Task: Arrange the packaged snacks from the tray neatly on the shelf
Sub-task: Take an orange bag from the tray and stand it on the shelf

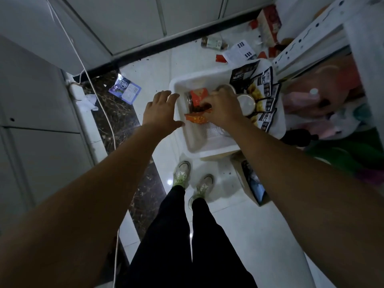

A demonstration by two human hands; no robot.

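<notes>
A white plastic tray (207, 145) sits on the floor ahead of my feet. In it lie a clear jar with a red label (197, 96), a round white lid (246, 103) and several black snack packets (264, 88) along its right side. My right hand (223, 107) reaches into the tray and pinches an orange snack packet (196, 118) just above the tray's bottom. My left hand (161, 110) hovers with fingers spread over the tray's left rim, holding nothing. The white metal shelf (307, 38) stands at the right, with blurred goods on its lower level.
Litter lies on the white tile floor: a purple packet (125, 90), a bottle (214, 43), a leaflet (239, 51) and red boxes (268, 23) near the wall. A cardboard box (252, 181) stands right of my shoes. Grey cabinets and a white cable (97, 96) run along the left.
</notes>
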